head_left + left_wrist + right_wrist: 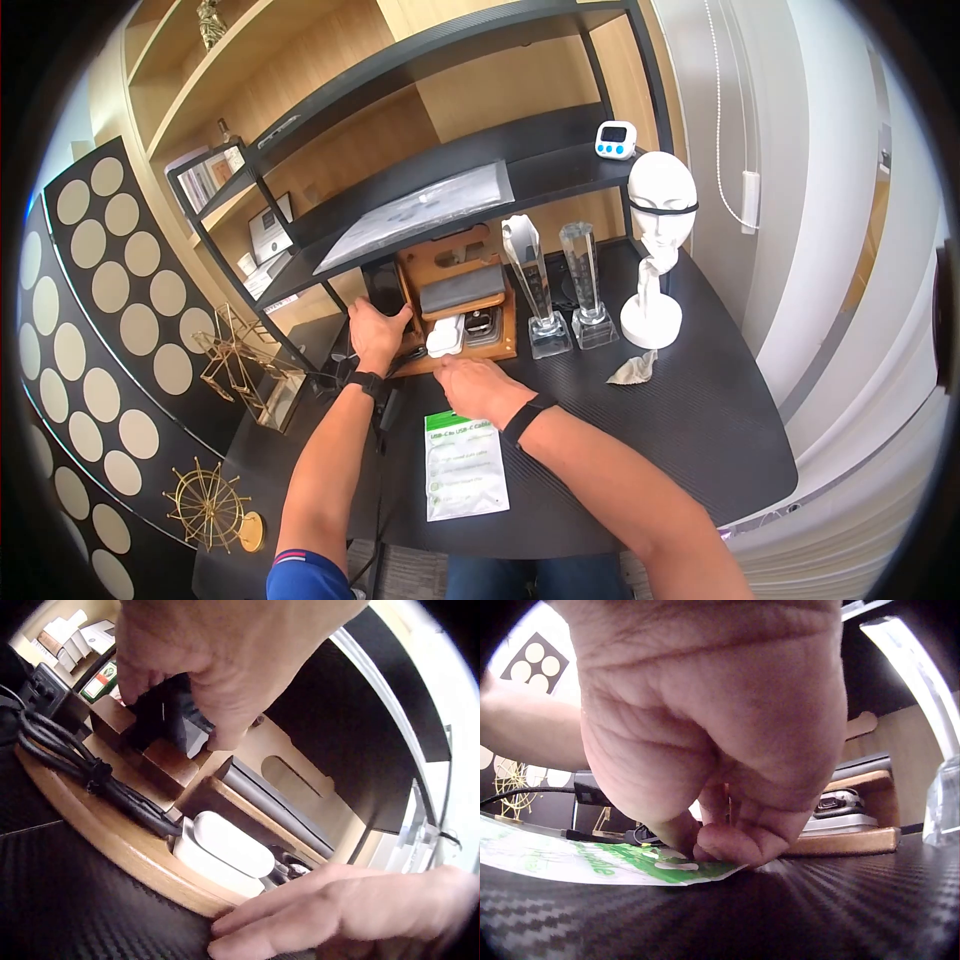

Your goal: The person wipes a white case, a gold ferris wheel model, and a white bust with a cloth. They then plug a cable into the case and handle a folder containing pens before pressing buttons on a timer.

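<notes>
My left hand (378,332) grips a black slab-like object (384,284) standing in the left slot of a wooden desk organizer (508,340). In the left wrist view its thumb and fingers come down on both sides of this dark object (174,712), partly hiding it. My right hand (482,388) rests on the black tabletop before the organizer, its fingers loosely bent and the fingertips right at the green top edge of a flat cable packet (467,470). Close behind these fingers sits a white earbud case (232,847). A watch (838,801) lies beside the case, below a grey wallet-like item (462,291).
Bundled black cables (82,769) lie along the organizer's left side. Two crystal trophies (535,290) and a white mannequin head (660,200) stand to the right. A dark shelf (560,180) spans overhead, holding a plastic-wrapped sheet (420,210). Gold ornaments (210,505) stand at left.
</notes>
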The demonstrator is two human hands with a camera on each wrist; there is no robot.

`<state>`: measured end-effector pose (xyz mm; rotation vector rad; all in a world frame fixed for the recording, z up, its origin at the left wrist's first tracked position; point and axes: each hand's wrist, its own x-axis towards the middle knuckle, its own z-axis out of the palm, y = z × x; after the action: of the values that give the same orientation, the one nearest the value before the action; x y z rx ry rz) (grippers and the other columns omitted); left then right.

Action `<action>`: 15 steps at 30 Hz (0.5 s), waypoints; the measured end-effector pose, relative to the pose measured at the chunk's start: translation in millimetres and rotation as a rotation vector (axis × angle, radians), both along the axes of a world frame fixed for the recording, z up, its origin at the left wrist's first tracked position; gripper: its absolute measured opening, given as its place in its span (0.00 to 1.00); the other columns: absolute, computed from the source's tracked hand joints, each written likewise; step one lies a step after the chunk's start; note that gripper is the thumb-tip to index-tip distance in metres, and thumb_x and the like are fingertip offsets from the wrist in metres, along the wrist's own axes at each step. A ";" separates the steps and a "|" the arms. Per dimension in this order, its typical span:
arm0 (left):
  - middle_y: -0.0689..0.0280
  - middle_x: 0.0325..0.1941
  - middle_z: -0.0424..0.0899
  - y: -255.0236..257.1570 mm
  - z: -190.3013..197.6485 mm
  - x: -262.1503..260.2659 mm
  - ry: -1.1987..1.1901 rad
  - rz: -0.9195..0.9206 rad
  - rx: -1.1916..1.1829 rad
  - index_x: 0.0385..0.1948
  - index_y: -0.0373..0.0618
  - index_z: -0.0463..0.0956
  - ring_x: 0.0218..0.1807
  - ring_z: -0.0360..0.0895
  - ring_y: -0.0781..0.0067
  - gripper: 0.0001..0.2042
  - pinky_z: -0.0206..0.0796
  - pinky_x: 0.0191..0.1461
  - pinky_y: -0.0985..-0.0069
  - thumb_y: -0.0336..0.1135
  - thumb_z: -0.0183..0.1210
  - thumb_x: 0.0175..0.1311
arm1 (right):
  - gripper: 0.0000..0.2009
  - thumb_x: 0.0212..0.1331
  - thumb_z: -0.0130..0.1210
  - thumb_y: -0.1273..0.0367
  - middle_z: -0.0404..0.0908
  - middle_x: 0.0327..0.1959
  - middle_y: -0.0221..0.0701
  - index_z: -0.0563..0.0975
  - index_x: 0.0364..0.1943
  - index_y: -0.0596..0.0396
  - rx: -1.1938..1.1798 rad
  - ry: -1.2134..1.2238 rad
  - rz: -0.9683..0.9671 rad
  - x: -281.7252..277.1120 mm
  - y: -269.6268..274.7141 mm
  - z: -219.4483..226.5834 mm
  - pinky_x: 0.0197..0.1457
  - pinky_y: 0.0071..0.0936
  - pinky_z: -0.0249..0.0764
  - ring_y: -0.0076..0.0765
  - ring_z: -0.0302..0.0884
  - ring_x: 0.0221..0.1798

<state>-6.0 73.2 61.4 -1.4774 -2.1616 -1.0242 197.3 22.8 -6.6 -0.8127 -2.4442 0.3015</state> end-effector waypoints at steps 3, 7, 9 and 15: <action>0.40 0.60 0.80 -1.0 2.7 3.6 -0.013 0.021 0.009 0.57 0.28 0.76 0.63 0.81 0.41 0.41 0.74 0.66 0.57 0.56 0.78 0.51 | 0.12 0.63 0.54 0.74 0.85 0.55 0.53 0.83 0.46 0.63 -0.011 0.004 -0.005 -0.1 -0.2 -0.2 0.63 0.50 0.80 0.58 0.85 0.58; 0.42 0.59 0.80 5.3 7.1 0.4 -0.070 0.028 0.022 0.54 0.30 0.75 0.62 0.80 0.40 0.39 0.74 0.66 0.54 0.55 0.78 0.49 | 0.13 0.65 0.51 0.74 0.85 0.58 0.55 0.84 0.47 0.63 -0.021 0.004 -0.003 1.9 -1.7 2.0 0.64 0.50 0.79 0.58 0.84 0.60; 0.41 0.58 0.80 8.8 13.0 -3.3 -0.130 0.016 0.039 0.53 0.29 0.75 0.62 0.80 0.39 0.39 0.73 0.66 0.53 0.55 0.78 0.49 | 0.13 0.65 0.51 0.74 0.84 0.59 0.55 0.84 0.48 0.63 -0.011 0.014 -0.005 1.1 -0.6 -1.9 0.65 0.50 0.79 0.58 0.84 0.61; 0.41 0.61 0.80 7.4 11.1 -9.6 -0.106 0.026 0.026 0.58 0.28 0.74 0.62 0.80 0.40 0.41 0.73 0.67 0.53 0.55 0.78 0.50 | 0.14 0.65 0.51 0.75 0.82 0.62 0.57 0.84 0.50 0.63 -0.053 0.000 -0.001 1.4 -1.5 3.4 0.67 0.49 0.78 0.58 0.83 0.63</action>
<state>-15.5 80.6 72.4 -1.4088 -2.2253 -1.1414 198.6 21.3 -3.2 -0.8366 -2.4448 0.3673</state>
